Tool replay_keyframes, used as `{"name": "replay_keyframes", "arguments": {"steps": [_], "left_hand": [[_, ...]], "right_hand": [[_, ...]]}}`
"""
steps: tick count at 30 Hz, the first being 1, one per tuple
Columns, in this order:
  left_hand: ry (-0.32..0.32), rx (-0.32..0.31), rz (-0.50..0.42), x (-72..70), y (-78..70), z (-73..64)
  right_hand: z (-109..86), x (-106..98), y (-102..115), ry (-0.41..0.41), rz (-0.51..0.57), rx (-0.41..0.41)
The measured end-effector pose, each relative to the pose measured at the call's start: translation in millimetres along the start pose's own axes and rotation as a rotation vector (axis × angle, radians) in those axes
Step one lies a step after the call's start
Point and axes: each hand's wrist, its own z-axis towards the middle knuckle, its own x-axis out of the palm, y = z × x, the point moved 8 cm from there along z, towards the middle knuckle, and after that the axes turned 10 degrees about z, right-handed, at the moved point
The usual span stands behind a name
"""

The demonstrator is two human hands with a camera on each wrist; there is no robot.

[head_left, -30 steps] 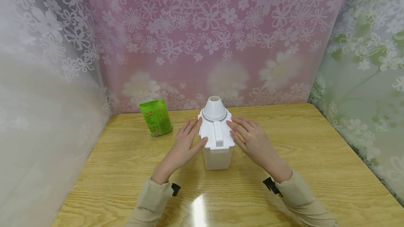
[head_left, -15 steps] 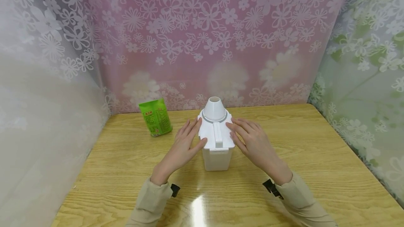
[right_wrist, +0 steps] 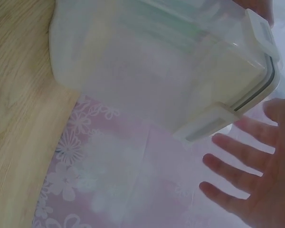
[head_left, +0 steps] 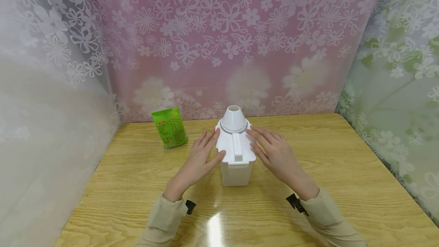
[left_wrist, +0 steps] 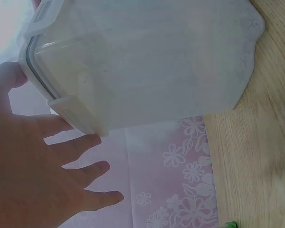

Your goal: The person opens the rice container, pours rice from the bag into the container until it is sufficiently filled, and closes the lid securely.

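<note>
A translucent plastic storage container [head_left: 236,174] stands upright on the table, topped by a white lid [head_left: 226,140] with side clips, a ridge handle and a white cone-shaped spout [head_left: 233,119]. My left hand [head_left: 200,157] lies along the lid's left edge, fingers extended and thumb at its front corner. At the opposite edge is my right hand [head_left: 274,155], its fingers slightly bent, fingertips right at the rim. In the left wrist view the fingers spread beside a lid clip [left_wrist: 76,114]. The right wrist view has the fingers near another clip [right_wrist: 206,123].
A green packet [head_left: 170,128] stands on the wooden table [head_left: 137,186] left of the container, towards the back. Flowered curtains [head_left: 223,41] hang behind the table and on both sides. Each sleeve cuff has a black strap piece [head_left: 190,207] on it.
</note>
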Motion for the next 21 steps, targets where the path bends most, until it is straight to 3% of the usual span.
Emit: {"name": "replay_keyframes", "arguments": {"steps": [11,21], "left_hand": [[0.027,-0.01,-0.004,1.5,1.0,-0.2],[0.024,-0.005,-0.011,2.4,0.9,0.4]], "right_hand": [[8.9,19.7,26.4,0.142,0.019,-0.187],[10.4,22.4,30.1,0.096,0.024,-0.222]]}}
